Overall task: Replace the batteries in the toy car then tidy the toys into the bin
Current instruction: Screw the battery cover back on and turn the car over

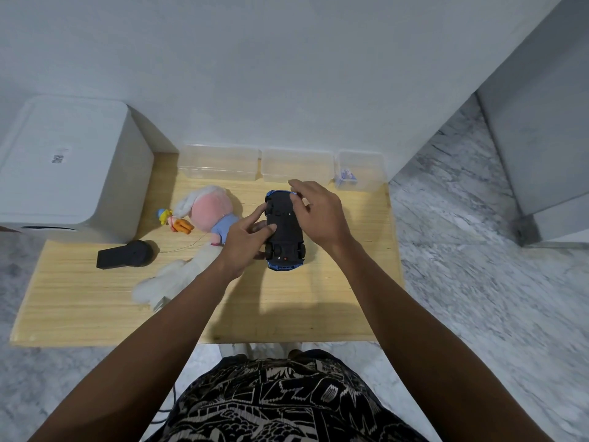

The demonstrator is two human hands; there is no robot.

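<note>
A blue toy car (284, 231) lies upside down above the wooden table (95, 301), its black underside facing up. My left hand (245, 240) grips the car's left side, thumb pressed on the underside. My right hand (318, 212) curls around the car's right side near its far end. A pink and white plush rabbit (204, 215) lies left of the car, partly behind my left hand. A small yellow and orange figure (173, 220) sits beside the plush's head. A black remote control (124, 254) lies further left.
Three clear plastic bins line the table's back edge: a wide one (218, 162), a middle one (298, 165) and a small one (361, 170) holding small items. A large white box (63, 167) stands at the left. Marble floor surrounds the table.
</note>
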